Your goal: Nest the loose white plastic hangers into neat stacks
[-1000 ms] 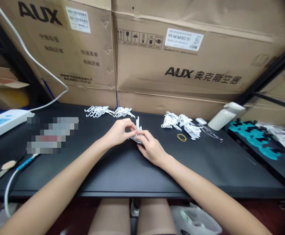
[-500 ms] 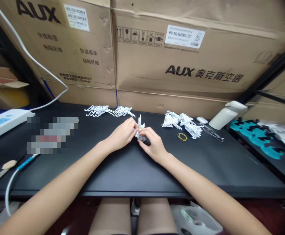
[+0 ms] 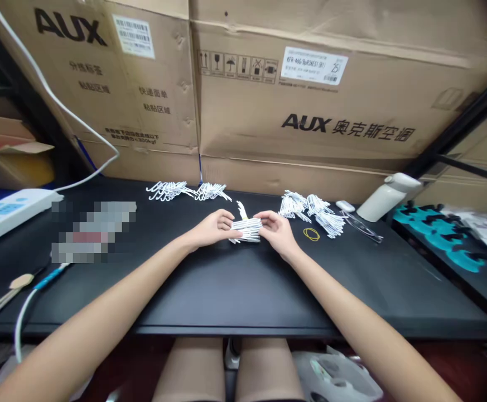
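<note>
A bundle of thin white hooks (image 3: 248,230) lies sideways between my hands, just above or on the black tabletop; I cannot tell which. My left hand (image 3: 212,228) pinches its left end with thumb and fingers. At the opposite end, the fingers of my right hand (image 3: 278,232) close on the bundle. A white piece sticks up behind it, with a bit of yellow at its base, too small to make out. More white hooks (image 3: 170,190) lie in a row at the back left, beside another group (image 3: 212,192). Further bunches of hooks (image 3: 327,219) rest to the right.
Yellow rubber bands (image 3: 311,234) lie right of my hands. Beyond are glasses (image 3: 362,228), a small white case (image 3: 345,206) and a tilted white bottle (image 3: 387,197). A power strip (image 3: 15,212) sits at left. Large cardboard boxes (image 3: 243,123) wall off the back.
My hands have moved apart, the right one to the right. The bundle, mostly covered by fingers before, now shows lying crosswise between them.
</note>
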Tool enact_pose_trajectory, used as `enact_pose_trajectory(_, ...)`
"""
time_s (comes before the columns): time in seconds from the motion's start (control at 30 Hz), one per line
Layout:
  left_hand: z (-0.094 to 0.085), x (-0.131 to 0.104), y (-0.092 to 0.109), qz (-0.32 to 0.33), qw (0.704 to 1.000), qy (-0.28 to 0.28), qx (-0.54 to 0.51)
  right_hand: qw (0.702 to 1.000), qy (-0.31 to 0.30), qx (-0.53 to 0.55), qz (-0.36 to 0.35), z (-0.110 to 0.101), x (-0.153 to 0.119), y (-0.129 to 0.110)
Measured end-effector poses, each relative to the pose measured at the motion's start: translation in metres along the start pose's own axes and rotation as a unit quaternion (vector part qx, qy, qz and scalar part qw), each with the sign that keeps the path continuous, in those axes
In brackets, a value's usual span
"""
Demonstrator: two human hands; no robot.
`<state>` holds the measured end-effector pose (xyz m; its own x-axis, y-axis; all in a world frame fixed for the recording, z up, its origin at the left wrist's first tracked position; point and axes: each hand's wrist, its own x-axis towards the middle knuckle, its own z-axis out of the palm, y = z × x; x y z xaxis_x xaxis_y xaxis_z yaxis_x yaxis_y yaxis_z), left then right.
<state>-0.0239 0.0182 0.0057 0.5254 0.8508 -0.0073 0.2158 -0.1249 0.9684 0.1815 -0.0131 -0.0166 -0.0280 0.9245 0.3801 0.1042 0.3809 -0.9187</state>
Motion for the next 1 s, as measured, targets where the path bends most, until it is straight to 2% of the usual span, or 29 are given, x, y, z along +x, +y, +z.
enact_pose_trajectory(0.1, 0.006, -0.002, 0.002, -0.004, 1.000, -0.010, -0.018, 0.998, 0.030, -0.042, -0.041, -0.002, 0.000, 0.002)
enact_pose_trajectory(0.23, 0.016, -0.004, 0.006, -0.039, 0.997, 0.027, -0.060, 0.979, 0.091, -0.130, -0.124, 0.005, -0.008, -0.011)
enact_pose_trajectory(0.4, 0.021, -0.005, 0.007, -0.045, 0.992, 0.067, -0.092, 0.952, 0.055, -0.217, -0.210, 0.012, -0.014, -0.028)
enact_pose_trajectory(0.53, 0.017, -0.006, 0.007, -0.043, 0.989, 0.054, -0.131, 0.948, 0.041, -0.236, -0.211, 0.011, -0.014, -0.026)
enact_pose_trajectory(0.7, 0.017, -0.007, 0.009, -0.037, 0.988, 0.045, -0.145, 0.950, 0.060, -0.236, -0.197, 0.011, -0.014, -0.024)
enact_pose_trajectory(1.0, 0.027, -0.008, 0.008, 0.018, 0.981, 0.074, -0.181, 0.949, 0.089, -0.250, -0.171, 0.017, -0.017, -0.028)
